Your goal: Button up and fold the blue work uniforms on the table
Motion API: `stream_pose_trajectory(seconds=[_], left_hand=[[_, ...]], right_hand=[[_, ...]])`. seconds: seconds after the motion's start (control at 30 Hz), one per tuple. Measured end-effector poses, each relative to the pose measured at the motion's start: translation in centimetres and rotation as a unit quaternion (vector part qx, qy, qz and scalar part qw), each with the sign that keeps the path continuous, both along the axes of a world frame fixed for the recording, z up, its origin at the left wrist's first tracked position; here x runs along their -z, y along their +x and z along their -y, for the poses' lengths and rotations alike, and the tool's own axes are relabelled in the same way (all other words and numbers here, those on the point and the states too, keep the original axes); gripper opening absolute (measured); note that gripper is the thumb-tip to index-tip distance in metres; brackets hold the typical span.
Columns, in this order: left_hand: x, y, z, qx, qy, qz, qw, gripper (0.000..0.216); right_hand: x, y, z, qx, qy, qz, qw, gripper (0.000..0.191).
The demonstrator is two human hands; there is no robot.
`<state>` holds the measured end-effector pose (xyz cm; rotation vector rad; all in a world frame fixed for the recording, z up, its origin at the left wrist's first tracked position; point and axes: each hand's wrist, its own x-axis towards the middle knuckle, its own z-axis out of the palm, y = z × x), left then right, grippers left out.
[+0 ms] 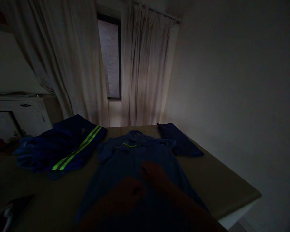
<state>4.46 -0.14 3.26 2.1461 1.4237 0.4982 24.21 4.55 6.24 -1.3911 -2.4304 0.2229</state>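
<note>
A blue short-sleeved work shirt (157,154) lies spread front up on the table, its collar toward the far edge. A thin yellow-green strip marks its chest. Over the middle of its front, my left hand (130,190) is closed, blurred and dark. Just beyond it and to the right, my right hand (153,172) is also closed, with the fingers curled inward. The two hands are close together along the shirt's front line. Whether they pinch the cloth or some small thing is too dark to tell.
Left on the table (222,183) is a heap of dark blue clothing (70,145) with yellow-green reflective bands. A folded navy garment (180,140) lies at the far right. A dark object with a pale handle (8,212) sits near left. Wall and curtains stand beyond.
</note>
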Motion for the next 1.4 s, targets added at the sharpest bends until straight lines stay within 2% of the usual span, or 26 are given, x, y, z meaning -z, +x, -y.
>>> stream_pose_trajectory(seconds=[0.07, 0.13, 0.2, 0.3, 0.4, 0.53, 0.63, 0.8, 1.03, 1.23, 1.4], left_hand=[[-1.4, 0.5, -5.3, -0.065, 0.020, -0.022, 0.997, 0.032], [-1.6, 0.9, -10.0, -0.140, 0.036, -0.034, 0.989, 0.032], [-0.7, 1.1, -13.2, -0.167, 0.030, -0.035, 0.985, 0.034], [1.6, 1.5, -15.4, -0.181, 0.020, -0.021, 0.983, 0.032], [3.5, 2.1, -15.5, -0.192, 0.036, -0.002, 0.981, 0.027], [4.4, 2.1, -15.2, -0.193, 0.052, 0.028, 0.980, 0.027], [4.6, 1.8, -15.3, -0.179, 0.052, 0.054, 0.981, 0.026], [4.9, 1.4, -15.5, -0.181, 0.051, 0.083, 0.979, 0.023], [5.1, 1.3, -15.7, -0.193, 0.047, 0.113, 0.974, 0.024], [4.8, 1.2, -15.7, -0.183, 0.049, 0.124, 0.974, 0.022], [5.0, 1.3, -15.8, -0.169, 0.049, 0.123, 0.977, 0.024]], right_hand=[[0.7, -1.9, -3.4, 0.041, -0.008, 0.038, 0.998, 0.020], [1.6, -3.2, -6.0, 0.078, -0.017, 0.062, 0.995, 0.022], [2.7, -3.9, -7.8, 0.098, -0.021, 0.069, 0.993, 0.022], [4.8, -4.0, -9.1, 0.104, -0.014, 0.056, 0.993, 0.021], [6.3, -3.5, -9.4, 0.105, 0.002, 0.032, 0.994, 0.029], [6.7, -3.0, -9.2, 0.118, 0.018, 0.004, 0.993, 0.026], [6.5, -2.9, -9.1, 0.096, 0.020, 0.002, 0.995, 0.021], [6.5, -2.9, -9.0, 0.084, 0.054, 0.027, 0.995, 0.024], [6.6, -3.1, -9.3, 0.022, 0.089, 0.107, 0.990, 0.024], [6.2, -3.0, -9.0, 0.039, 0.063, 0.078, 0.994, 0.021], [6.1, -2.9, -9.0, 0.094, 0.059, 0.027, 0.993, 0.027]])
